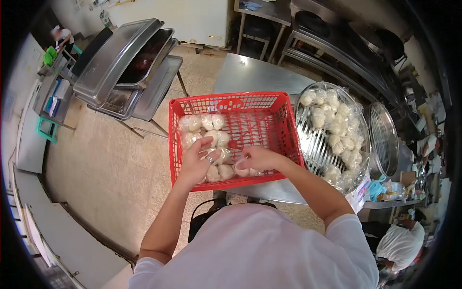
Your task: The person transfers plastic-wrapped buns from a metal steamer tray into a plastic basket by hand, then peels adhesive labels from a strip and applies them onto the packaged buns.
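Wrapped white buns (219, 138) lie in clear film along the left and near parts of the red basket (240, 181). Of the two hands, the right hand (260, 159) has its fingers closed on a near-side bun (242, 170). The left hand (198, 163), with a ring on one finger, is spread wide over the neighbouring buns; contact cannot be confirmed. The basket stands on the metal tabletop (245, 77). Just right of it, a round slotted tray (312, 150) carries further wrapped buns; a second round tray (383, 139) sits beyond. Farther off at left, rectangular metal pans (122, 53) are stacked on a stand.
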Tool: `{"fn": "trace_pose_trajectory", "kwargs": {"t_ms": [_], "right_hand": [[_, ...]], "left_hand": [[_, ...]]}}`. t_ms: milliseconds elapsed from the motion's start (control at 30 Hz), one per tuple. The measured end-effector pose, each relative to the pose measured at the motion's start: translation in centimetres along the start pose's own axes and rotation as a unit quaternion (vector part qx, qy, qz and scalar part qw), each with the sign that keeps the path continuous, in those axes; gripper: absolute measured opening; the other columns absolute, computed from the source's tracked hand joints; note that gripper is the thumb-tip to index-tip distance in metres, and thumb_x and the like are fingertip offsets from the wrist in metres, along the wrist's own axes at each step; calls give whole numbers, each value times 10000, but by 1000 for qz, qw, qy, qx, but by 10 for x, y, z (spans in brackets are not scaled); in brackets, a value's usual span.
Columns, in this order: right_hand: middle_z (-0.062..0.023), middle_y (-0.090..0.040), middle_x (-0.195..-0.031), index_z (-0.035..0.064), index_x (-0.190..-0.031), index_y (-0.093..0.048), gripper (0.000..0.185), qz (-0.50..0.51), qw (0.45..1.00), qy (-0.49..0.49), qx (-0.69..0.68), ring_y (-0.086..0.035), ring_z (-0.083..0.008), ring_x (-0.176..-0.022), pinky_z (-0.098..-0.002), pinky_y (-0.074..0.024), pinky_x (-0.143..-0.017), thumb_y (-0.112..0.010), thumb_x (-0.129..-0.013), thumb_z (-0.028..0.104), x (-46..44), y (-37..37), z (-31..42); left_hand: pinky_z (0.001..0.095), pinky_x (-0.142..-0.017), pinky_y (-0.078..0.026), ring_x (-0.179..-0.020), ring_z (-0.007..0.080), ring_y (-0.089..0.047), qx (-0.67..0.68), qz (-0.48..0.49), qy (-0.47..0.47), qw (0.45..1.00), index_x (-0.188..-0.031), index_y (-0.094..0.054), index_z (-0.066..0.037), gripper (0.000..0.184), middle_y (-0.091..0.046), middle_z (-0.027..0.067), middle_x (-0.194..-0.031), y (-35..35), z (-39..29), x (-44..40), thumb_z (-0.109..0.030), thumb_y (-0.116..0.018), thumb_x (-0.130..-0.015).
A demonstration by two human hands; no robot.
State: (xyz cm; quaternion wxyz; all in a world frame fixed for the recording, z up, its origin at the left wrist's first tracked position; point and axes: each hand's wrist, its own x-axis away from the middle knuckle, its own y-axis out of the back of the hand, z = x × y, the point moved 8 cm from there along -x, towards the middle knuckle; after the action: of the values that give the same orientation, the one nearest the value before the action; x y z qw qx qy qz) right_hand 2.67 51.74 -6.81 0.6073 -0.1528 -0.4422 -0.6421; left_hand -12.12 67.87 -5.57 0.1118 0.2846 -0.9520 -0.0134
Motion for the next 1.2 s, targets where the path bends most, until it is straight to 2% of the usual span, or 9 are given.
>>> {"fn": "trace_pose_trajectory", "kwargs": {"t_ms": [133, 400, 500, 600, 700, 833, 933, 1067, 1200], "right_hand": [[-265, -739, -997, 5, -1226, -707, 571, -79, 964, 136, 214, -743, -354, -956, -462, -578, -869, -784, -898, 466, -76, -30, -33], [-205, -770, -1055, -14, -1192, -732, 480, -32, 989, 57, 132, -762, -340, -820, -462, -605, -793, -730, -933, 390, -40, -33, -26], [-221, -749, -1127, 23, -1324, -671, 543, -30, 996, 14, 77, -719, -386, -1036, -466, -563, -935, -758, -917, 371, -17, -32, -21], [-245, -706, -1241, -3, -1319, -670, 539, -321, 930, 136, 115, -694, -393, -1112, -456, -554, -964, -757, -915, 344, 36, -3, -24], [-266, -678, -1291, -15, -1275, -695, 535, -453, 884, 111, -15, -629, -417, -1236, -484, -496, -1059, -756, -910, 371, 137, 49, -58], [-220, -710, -1195, 14, -1243, -724, 537, -611, 772, -106, 139, -622, -412, -1202, -476, -474, -1061, -796, -869, 393, 246, 75, -167], [-183, -734, -1101, 44, -1151, -753, 389, -477, 821, -277, 146, -629, -368, -1153, -469, -467, -1022, -775, -878, 321, 261, 53, -248], [-145, -736, -974, 52, -882, -740, 78, -646, 739, -122, 146, -664, -386, -1045, -502, -507, -889, -701, -868, 118, 290, 47, -259], [-198, -715, -963, 6, -946, -709, 113, -668, 741, -39, -64, -678, -420, -931, -502, -529, -809, -681, -892, 101, 320, 56, -256]], "left_hand": [[375, -1026, -533, -1192, 248, -658, 23, 0, 20, 1000, -1352, -620, 26, 460, -686, 153, -1302, -1, 9, 4, -175, -771, -967], [319, -985, -545, -1146, 169, -660, 67, 63, 29, 995, -1306, -647, 20, 335, -703, 107, -1259, -43, 34, -5, -79, -725, -995], [323, -920, -569, -1073, 196, -694, 56, 85, -13, 995, -1297, -652, 16, 353, -722, 131, -1196, -62, 35, -11, -113, -745, -982], [324, -954, -557, -1097, 182, -683, 39, 121, -5, 992, -1270, -662, 16, 293, -715, 122, -1213, -87, 20, -11, -74, -714, -995], [319, -947, -558, -1084, 175, -687, 18, 156, -6, 988, -1256, -664, 17, 276, -718, 119, -1189, -117, 3, -6, -74, -707, -999], [299, -962, -547, -1093, 154, -680, -46, 229, -26, 972, -1265, -661, 18, 271, -724, 88, -1189, -171, -21, 2, -67, -699, -1010], [313, -934, -569, -1067, 163, -698, -23, 270, -80, 959, -1243, -681, 25, 277, -740, 108, -1170, -220, -44, 11, -63, -729, -985], [314, -945, -567, -1078, 177, -699, -36, 332, -101, 937, -1233, -683, 21, 290, -734, 107, -1196, -282, -58, 21, -68, -751, -965], [393, -987, -548, -1140, 311, -683, -142, 353, -268, 885, -1271, -650, -3, 564, -698, 174, -1263, -341, -99, 33, -163, -901, -792]]}}
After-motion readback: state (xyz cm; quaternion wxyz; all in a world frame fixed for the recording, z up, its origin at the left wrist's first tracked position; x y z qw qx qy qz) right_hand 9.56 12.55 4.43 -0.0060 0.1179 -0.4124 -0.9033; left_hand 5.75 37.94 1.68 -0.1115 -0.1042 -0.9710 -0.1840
